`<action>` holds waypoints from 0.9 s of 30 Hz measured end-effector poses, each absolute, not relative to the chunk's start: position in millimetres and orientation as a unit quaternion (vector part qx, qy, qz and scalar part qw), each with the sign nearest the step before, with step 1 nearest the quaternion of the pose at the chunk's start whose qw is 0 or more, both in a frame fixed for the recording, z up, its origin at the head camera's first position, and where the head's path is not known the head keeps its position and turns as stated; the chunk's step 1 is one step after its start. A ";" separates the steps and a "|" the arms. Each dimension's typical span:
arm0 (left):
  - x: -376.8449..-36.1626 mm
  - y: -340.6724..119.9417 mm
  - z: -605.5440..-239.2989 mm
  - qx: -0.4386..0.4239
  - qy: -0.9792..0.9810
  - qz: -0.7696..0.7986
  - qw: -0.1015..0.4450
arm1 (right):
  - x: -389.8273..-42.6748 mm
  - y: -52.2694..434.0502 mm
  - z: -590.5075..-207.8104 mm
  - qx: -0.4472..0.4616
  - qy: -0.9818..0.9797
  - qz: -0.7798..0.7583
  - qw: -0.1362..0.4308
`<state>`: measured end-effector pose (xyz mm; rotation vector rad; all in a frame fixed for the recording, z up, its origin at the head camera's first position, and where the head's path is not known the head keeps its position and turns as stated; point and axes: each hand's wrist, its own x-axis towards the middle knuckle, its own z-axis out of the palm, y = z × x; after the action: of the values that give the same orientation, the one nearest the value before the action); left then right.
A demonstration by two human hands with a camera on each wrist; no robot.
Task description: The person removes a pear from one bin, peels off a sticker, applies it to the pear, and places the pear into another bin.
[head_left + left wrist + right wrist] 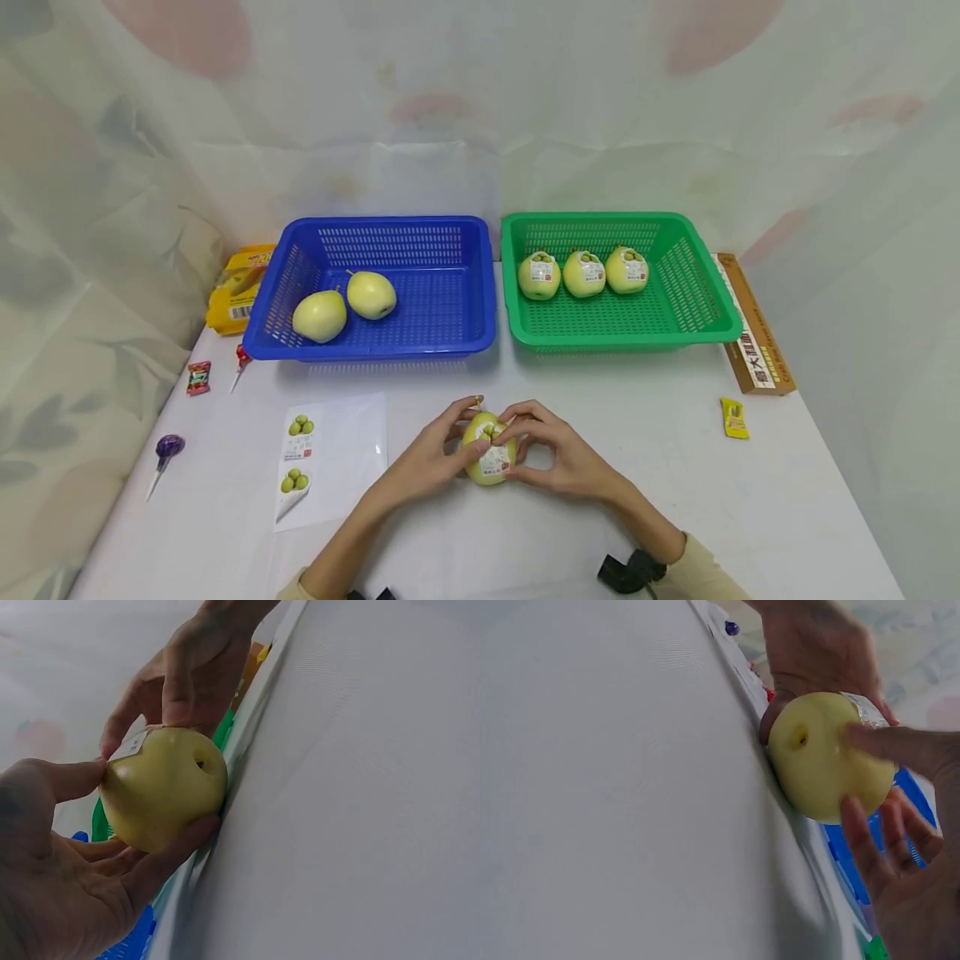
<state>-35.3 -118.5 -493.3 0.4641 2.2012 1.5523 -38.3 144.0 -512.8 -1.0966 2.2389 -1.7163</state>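
A yellow-green pear (476, 430) stands at the front middle of the table, its stem pointing away from me. On its upper side lies a white label (495, 461) with a picture of green fruit and red print. My left hand (435, 454) grips the pear from the left, thumb at the label's edge and fingers round the far side. From the right, my right hand (558, 454) holds the pear between thumb and bent fingers, the fingertips over the label's top. In the left wrist view the pear's base (199, 763) faces the camera, with fingers of both hands around it.
Left lies a sticker sheet (348, 458) with two labels, the lower one's corner curled. Behind stand a blue basket (435, 345) holding two unlabelled pears and a green basket (622, 340) holding three labelled ones. Lollipops, candies, a yellow packet (238, 292) and brown box (757, 333) flank them.
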 end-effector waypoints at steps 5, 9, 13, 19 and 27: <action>-38.1 -123.2 -493.6 0.157 0.749 0.598 0.239 | -38.0 139.0 -508.8 -0.356 0.765 -0.533 0.058; -39.7 -123.6 -494.3 0.152 0.738 0.613 0.238 | -37.4 133.3 -507.0 -0.361 0.783 -0.502 0.069; -40.1 -121.1 -495.2 0.141 0.719 0.640 0.231 | -37.6 135.0 -500.7 -0.350 0.778 -0.507 0.123; -45.0 -109.9 -479.9 0.153 0.663 0.705 0.200 | -54.6 159.9 -454.0 -0.327 0.762 -0.529 0.181; -61.5 -87.4 -463.2 0.223 0.735 0.627 0.129 | -148.9 211.7 -368.7 -0.338 0.784 -0.496 0.156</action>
<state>-61.5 -87.4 -463.2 0.6477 2.1380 1.8226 -148.9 211.7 -368.7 -0.9687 2.2458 -1.4217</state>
